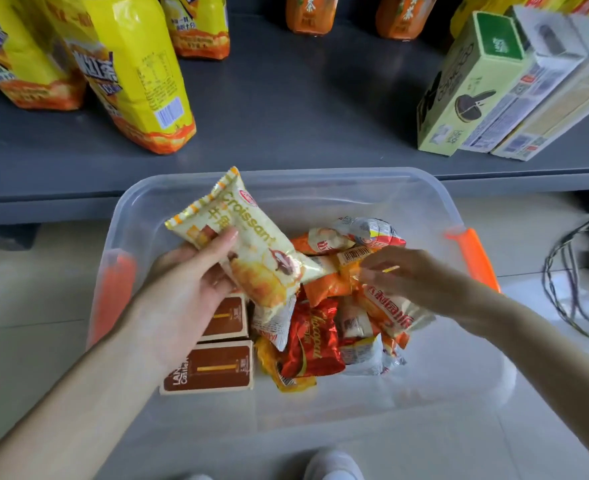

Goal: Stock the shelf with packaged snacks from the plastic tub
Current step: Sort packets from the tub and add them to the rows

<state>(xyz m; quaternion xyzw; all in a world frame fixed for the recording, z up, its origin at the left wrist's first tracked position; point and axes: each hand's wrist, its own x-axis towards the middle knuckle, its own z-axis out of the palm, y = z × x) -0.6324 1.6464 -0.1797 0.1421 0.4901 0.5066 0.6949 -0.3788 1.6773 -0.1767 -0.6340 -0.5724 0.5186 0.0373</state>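
A clear plastic tub (435,202) with orange handles sits on the floor below the grey shelf (286,109). My left hand (196,275) grips a cream and yellow croissant packet (248,244), lifted above the tub. My right hand (403,271) reaches into the pile of snack packets (324,337) and pinches an orange packet (351,261) with a barcode. Two brown boxes (213,372) lie in the tub's left part.
Yellow bags (133,71) stand on the shelf's left, orange bottles (310,12) at the back, biscuit boxes (473,88) lean at the right. Cables (570,271) lie on the tiled floor right of the tub. A shoe tip (334,465) shows at the bottom.
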